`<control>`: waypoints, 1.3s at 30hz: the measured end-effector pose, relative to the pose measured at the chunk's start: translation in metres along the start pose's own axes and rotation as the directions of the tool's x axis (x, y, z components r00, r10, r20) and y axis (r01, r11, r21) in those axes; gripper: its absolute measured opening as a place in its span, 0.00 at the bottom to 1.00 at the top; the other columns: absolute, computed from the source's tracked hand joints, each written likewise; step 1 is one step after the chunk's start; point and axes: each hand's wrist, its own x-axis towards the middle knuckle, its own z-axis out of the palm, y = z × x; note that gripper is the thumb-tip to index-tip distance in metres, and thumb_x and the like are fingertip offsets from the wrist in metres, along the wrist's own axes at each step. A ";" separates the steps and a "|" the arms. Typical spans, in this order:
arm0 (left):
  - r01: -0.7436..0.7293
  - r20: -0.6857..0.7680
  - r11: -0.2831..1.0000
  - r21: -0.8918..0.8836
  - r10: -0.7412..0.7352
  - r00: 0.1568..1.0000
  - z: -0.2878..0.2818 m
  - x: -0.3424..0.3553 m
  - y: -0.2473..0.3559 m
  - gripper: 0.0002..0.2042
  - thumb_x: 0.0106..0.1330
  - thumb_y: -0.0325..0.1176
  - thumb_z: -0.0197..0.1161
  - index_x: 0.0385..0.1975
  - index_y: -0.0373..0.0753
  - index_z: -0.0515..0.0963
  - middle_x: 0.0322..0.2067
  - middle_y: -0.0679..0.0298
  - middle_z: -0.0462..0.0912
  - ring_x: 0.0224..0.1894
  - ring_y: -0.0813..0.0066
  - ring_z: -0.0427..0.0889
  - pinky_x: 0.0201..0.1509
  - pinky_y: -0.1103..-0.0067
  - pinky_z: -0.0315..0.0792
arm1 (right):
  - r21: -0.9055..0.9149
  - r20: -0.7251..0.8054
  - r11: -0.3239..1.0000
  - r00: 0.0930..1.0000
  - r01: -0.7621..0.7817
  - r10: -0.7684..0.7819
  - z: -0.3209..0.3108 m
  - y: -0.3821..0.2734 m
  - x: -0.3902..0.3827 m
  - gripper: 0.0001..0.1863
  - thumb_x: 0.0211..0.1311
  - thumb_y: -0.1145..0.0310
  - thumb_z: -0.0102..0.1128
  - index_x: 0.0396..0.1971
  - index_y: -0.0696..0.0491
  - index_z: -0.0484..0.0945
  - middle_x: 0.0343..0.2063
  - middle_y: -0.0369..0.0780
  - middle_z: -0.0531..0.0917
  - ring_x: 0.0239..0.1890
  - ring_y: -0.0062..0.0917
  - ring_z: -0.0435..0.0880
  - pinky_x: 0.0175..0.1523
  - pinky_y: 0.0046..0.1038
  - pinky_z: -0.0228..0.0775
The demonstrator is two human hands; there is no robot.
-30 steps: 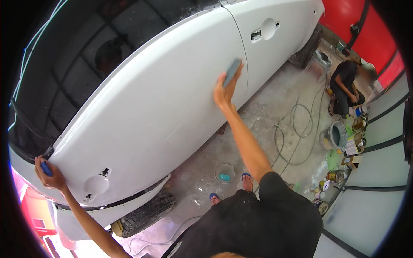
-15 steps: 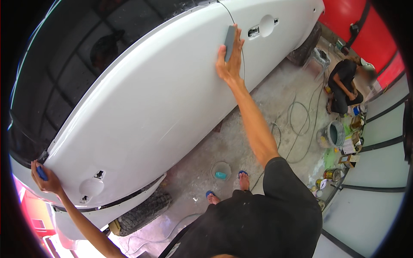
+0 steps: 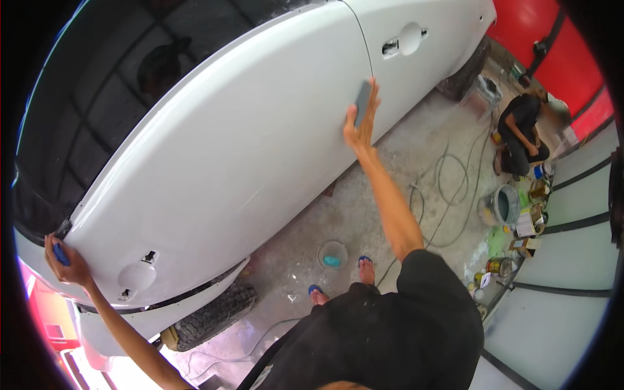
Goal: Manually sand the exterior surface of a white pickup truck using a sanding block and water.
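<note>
A white car door panel (image 3: 234, 149) fills the middle of the view, below dark glass (image 3: 110, 78). My right hand (image 3: 361, 130) grips a grey rectangular block (image 3: 363, 99) against the door, just left of the seam between two doors and below an empty handle recess (image 3: 408, 40). My left hand (image 3: 71, 265) is closed around a small blue block (image 3: 61, 253) at the door's upper edge, at far left, near a second handle recess (image 3: 136, 278).
A person (image 3: 520, 130) crouches at right beside cans and boxes (image 3: 524, 246), a grey bucket (image 3: 498, 207) and a stool (image 3: 484, 91). Coiled hoses (image 3: 455, 175) and a small tub (image 3: 332, 249) lie on the concrete floor near my sandalled feet. A tire (image 3: 214, 312) is at lower left.
My right hand with the grey block moved up the door toward the seam, then back down and slightly right. My left hand shifted slightly left.
</note>
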 end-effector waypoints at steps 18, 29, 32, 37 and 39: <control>0.040 0.016 0.999 0.006 -0.040 0.999 -0.011 -0.005 0.003 0.07 0.70 0.24 0.64 0.44 0.34 0.85 0.45 0.57 0.88 0.50 0.60 0.87 0.56 0.71 0.78 | 0.016 0.035 0.990 0.989 0.142 -0.142 -0.004 -0.050 0.077 0.42 0.78 0.47 0.40 0.78 0.60 0.41 0.79 0.53 0.46 0.82 0.47 0.38 0.80 0.52 0.28; 0.013 0.006 1.000 -0.007 -0.013 1.000 -0.005 -0.005 0.010 0.07 0.70 0.24 0.63 0.44 0.34 0.85 0.45 0.55 0.88 0.49 0.59 0.87 0.56 0.70 0.78 | 0.054 0.054 0.996 0.995 0.076 -0.079 -0.014 -0.055 0.087 0.44 0.79 0.44 0.35 0.78 0.62 0.37 0.79 0.54 0.40 0.81 0.50 0.34 0.81 0.51 0.23; 0.036 -0.008 0.999 -0.016 -0.037 0.999 -0.003 -0.001 0.015 0.07 0.70 0.24 0.63 0.44 0.34 0.85 0.45 0.56 0.88 0.49 0.59 0.87 0.56 0.70 0.78 | 0.002 -0.051 1.000 0.998 -0.025 0.025 0.013 -0.005 -0.016 0.43 0.80 0.44 0.30 0.78 0.62 0.36 0.79 0.53 0.39 0.81 0.47 0.33 0.81 0.53 0.21; 0.041 -0.009 0.999 -0.005 -0.041 0.999 -0.005 -0.001 0.019 0.07 0.69 0.24 0.64 0.43 0.34 0.86 0.44 0.56 0.88 0.49 0.58 0.87 0.56 0.70 0.78 | 0.027 -0.164 0.969 0.955 -0.246 0.247 0.026 -0.042 0.062 0.45 0.79 0.42 0.29 0.78 0.62 0.33 0.79 0.53 0.38 0.82 0.47 0.31 0.81 0.52 0.20; 0.018 -0.038 0.999 -0.034 -0.019 0.999 0.005 -0.002 0.018 0.07 0.68 0.24 0.65 0.43 0.35 0.86 0.44 0.57 0.88 0.49 0.59 0.87 0.55 0.70 0.78 | -0.005 -0.178 0.946 0.931 -0.325 0.319 0.021 -0.058 0.076 0.46 0.79 0.40 0.29 0.78 0.62 0.32 0.79 0.54 0.37 0.81 0.48 0.30 0.81 0.51 0.19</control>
